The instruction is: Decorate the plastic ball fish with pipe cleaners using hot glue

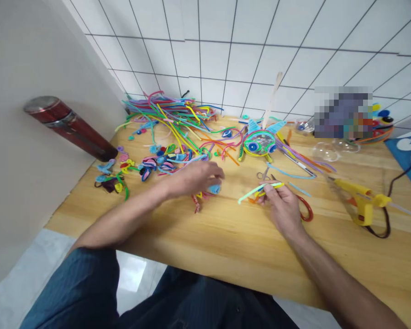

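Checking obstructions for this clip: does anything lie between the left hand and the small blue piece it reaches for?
Nothing visible does. The left hand already rests over the small blue piece, fingers touching it. The right hand, apart from it, pinches pipe cleaners.

- Right hand (283,203) pinches 2 or so pipe cleaners (260,191), mint and yellow.
- Left hand (197,177) rests palm-down over a small blue piece (214,188), possibly a pom-pom.
- Yellow glue gun (361,201) lies on the wooden table (226,242).

Head camera looks forward and down, close over the wooden table (226,237).
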`<state>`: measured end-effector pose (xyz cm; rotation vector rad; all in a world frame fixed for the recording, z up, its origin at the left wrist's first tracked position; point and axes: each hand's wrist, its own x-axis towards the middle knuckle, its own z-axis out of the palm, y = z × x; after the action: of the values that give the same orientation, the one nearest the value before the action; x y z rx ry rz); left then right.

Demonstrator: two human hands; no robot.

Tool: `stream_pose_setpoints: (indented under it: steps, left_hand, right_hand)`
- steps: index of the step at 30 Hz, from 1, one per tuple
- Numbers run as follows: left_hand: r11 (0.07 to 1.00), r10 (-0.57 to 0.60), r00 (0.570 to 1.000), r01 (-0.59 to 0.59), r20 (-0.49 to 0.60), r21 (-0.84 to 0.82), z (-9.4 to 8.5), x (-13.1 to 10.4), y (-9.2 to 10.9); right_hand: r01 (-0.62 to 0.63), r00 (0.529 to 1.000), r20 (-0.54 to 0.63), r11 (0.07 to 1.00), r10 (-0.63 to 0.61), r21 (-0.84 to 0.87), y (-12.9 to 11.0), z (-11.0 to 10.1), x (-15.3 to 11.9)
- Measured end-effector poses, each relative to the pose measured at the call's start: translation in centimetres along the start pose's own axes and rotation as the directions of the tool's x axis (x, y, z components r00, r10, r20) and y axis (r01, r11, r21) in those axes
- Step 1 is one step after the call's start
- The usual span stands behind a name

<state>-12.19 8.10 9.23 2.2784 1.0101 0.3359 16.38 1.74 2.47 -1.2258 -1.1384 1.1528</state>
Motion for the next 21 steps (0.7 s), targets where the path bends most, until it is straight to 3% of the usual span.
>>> stream_pose_setpoints:
  steps: [4,7,11,15,19,21]
  left_hand:
    - [0.961,-0.13,0.991,0.12,0.024,0.25,-3.1,-0.7,-4.0]
    - [0.959,-0.162,0.986,0.147,0.039,0.242,-4.0,-1.3,-6.0]
    - [0.961,-0.166,0.973,0.197,-0.161,0.196,-6.1,-2.2,-7.7]
    - [0.931,-0.249,0.907,0.321,-0.34,0.174,-8.3,-2.6,-9.2]
    - [0.866,-0.336,0.83,0.458,-0.445,0.2,-8.4,-1.4,-10.4]
    - [0.845,-0.323,0.791,0.488,-0.52,0.218,-7.5,-0.6,-10.6]
  right_hand:
    - [-0.081,0.993,0.082,0.997,0.082,-0.019,0.1,0.1,0.3]
    - [-0.133,0.981,0.138,0.991,0.135,-0.027,0.2,0.6,0.4]
    - [-0.165,0.961,0.216,0.985,0.172,-0.049,-0.5,1.8,0.7]
    - [-0.168,0.937,0.298,0.983,0.181,-0.068,-1.4,4.3,1.8]
    - [-0.136,0.885,0.423,0.977,0.195,-0.164,-1.6,7.6,3.8]
    - [0.003,0.838,0.526,0.965,0.141,-0.264,-1.7,9.0,5.1]
